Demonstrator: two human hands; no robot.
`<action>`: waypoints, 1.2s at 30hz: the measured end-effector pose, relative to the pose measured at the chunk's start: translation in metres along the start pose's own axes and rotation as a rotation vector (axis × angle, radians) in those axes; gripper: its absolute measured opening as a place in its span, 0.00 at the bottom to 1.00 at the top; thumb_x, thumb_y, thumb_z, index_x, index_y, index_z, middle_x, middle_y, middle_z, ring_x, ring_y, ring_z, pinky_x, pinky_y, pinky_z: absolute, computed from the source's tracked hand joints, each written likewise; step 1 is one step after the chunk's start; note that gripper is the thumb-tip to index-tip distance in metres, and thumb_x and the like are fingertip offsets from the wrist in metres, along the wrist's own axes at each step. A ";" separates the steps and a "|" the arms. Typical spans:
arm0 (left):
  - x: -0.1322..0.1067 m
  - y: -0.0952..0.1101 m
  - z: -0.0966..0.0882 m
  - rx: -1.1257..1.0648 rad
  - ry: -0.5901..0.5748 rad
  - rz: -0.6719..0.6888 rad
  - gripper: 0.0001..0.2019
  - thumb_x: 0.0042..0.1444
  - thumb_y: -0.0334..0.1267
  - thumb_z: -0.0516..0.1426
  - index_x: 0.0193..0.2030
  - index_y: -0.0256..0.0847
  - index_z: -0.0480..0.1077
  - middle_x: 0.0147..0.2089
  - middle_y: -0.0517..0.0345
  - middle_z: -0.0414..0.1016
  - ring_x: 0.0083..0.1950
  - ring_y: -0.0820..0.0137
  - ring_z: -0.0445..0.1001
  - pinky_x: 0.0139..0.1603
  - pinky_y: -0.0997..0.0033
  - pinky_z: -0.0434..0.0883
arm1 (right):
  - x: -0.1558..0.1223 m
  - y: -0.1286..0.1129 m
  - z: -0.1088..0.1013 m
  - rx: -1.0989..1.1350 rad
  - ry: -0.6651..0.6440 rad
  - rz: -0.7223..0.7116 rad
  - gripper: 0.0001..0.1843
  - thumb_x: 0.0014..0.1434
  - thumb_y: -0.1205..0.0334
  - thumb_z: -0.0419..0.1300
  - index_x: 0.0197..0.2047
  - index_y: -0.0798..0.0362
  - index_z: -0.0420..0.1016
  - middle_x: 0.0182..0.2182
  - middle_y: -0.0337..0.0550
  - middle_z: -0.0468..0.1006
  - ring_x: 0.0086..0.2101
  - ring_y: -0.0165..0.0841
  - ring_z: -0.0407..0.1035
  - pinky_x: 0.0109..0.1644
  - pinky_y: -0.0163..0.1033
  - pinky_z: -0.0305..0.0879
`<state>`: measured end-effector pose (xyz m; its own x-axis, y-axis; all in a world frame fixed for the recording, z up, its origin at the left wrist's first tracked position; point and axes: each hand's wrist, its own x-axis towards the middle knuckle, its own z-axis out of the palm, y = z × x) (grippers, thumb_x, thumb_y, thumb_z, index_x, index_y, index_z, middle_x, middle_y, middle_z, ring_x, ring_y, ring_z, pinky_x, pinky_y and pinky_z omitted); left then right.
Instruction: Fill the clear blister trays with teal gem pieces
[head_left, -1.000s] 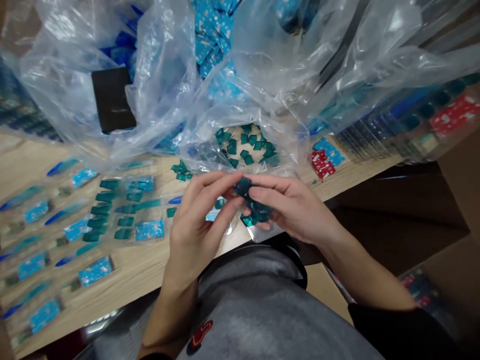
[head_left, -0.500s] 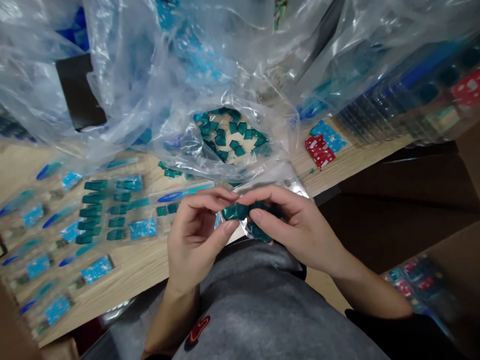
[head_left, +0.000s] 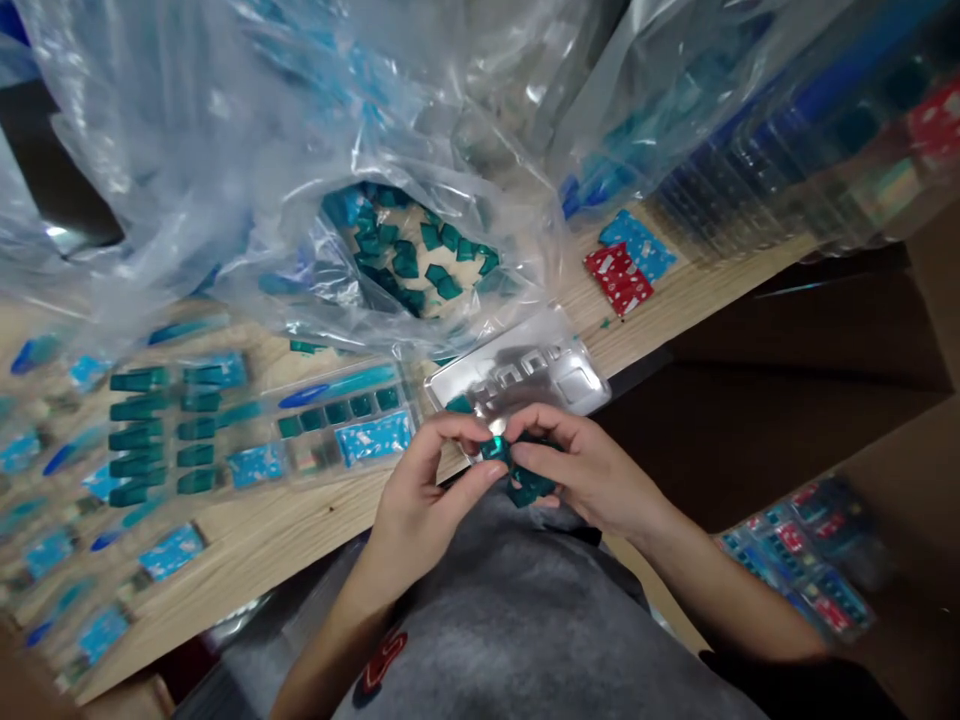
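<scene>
My left hand (head_left: 429, 492) pinches a small translucent teal plastic piece (head_left: 493, 449) between thumb and fingertips. Right beside it, my right hand (head_left: 596, 468) is closed around several more of these teal pieces (head_left: 529, 486), its thumb and forefinger touching the pinched one. Just beyond the hands lies a clear plastic blister tray (head_left: 517, 365) with moulded hollows; one teal piece (head_left: 459, 404) shows at its near left. To the left, a filled blister tray (head_left: 416, 385) holds a blue pen-like item, a row of teal pieces and a blue patterned packet.
A clear plastic bag (head_left: 510, 215) opens around loose teal pieces (head_left: 442, 281). Red (head_left: 621, 279) and blue (head_left: 646, 245) packets lie right of it. Stacked blister trays (head_left: 739, 205) stand at far right; more filled trays cover the left. A box (head_left: 919, 440) below right contains packed trays (head_left: 795, 560).
The view has shifted, and my hands sit a little nearer my body, uncovering the blister trays beyond them. My left fingertips have closed closer around the teal piece beside my right hand.
</scene>
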<state>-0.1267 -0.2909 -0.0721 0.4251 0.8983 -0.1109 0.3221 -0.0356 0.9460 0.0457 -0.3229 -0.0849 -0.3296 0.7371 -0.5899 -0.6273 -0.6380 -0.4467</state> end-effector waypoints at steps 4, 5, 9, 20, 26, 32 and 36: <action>0.009 0.002 0.000 0.135 0.052 0.021 0.08 0.61 0.45 0.61 0.43 0.47 0.70 0.34 0.64 0.70 0.36 0.72 0.69 0.38 0.70 0.67 | 0.006 -0.005 0.004 0.079 0.015 0.077 0.18 0.45 0.55 0.73 0.31 0.54 0.70 0.21 0.31 0.67 0.19 0.20 0.55 0.19 0.26 0.50; 0.012 0.001 0.000 0.219 0.047 0.042 0.07 0.62 0.45 0.60 0.43 0.48 0.70 0.34 0.63 0.71 0.37 0.71 0.70 0.40 0.67 0.66 | 0.007 -0.005 0.005 0.081 0.049 0.071 0.18 0.45 0.56 0.73 0.31 0.54 0.70 0.20 0.30 0.66 0.19 0.20 0.56 0.19 0.26 0.50; 0.025 -0.007 -0.004 0.531 0.036 0.132 0.06 0.65 0.45 0.57 0.44 0.48 0.71 0.40 0.61 0.77 0.41 0.65 0.71 0.46 0.59 0.60 | 0.011 -0.005 0.007 0.071 0.178 0.016 0.15 0.47 0.58 0.71 0.35 0.52 0.72 0.25 0.32 0.68 0.23 0.23 0.61 0.18 0.26 0.52; 0.045 -0.019 -0.013 0.626 -0.111 0.237 0.11 0.68 0.43 0.52 0.52 0.51 0.73 0.45 0.56 0.79 0.46 0.59 0.72 0.47 0.55 0.61 | -0.001 -0.013 -0.005 0.158 0.218 -0.112 0.08 0.53 0.60 0.68 0.36 0.53 0.76 0.29 0.36 0.72 0.26 0.24 0.67 0.19 0.25 0.55; 0.044 -0.025 -0.009 0.708 -0.049 0.321 0.07 0.66 0.43 0.55 0.45 0.49 0.74 0.42 0.56 0.78 0.43 0.60 0.70 0.45 0.57 0.60 | 0.002 -0.017 -0.008 0.273 0.201 -0.191 0.14 0.53 0.51 0.68 0.35 0.53 0.77 0.32 0.40 0.74 0.32 0.27 0.69 0.25 0.28 0.65; 0.036 -0.009 -0.005 0.629 0.017 0.380 0.11 0.65 0.36 0.56 0.53 0.50 0.71 0.49 0.56 0.77 0.49 0.62 0.72 0.48 0.59 0.63 | 0.005 -0.020 -0.005 0.286 0.158 -0.203 0.08 0.50 0.63 0.67 0.36 0.50 0.77 0.33 0.38 0.74 0.33 0.26 0.69 0.29 0.28 0.67; 0.032 -0.011 0.000 0.566 -0.058 0.343 0.09 0.66 0.34 0.55 0.51 0.48 0.70 0.48 0.56 0.76 0.49 0.64 0.72 0.48 0.61 0.66 | 0.008 -0.021 -0.002 0.293 0.152 -0.211 0.07 0.50 0.66 0.64 0.34 0.49 0.75 0.34 0.38 0.74 0.34 0.26 0.69 0.30 0.27 0.68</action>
<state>-0.1168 -0.2621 -0.0864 0.6223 0.7707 0.1370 0.5481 -0.5539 0.6268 0.0577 -0.3040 -0.0815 -0.0770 0.7897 -0.6086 -0.8521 -0.3691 -0.3711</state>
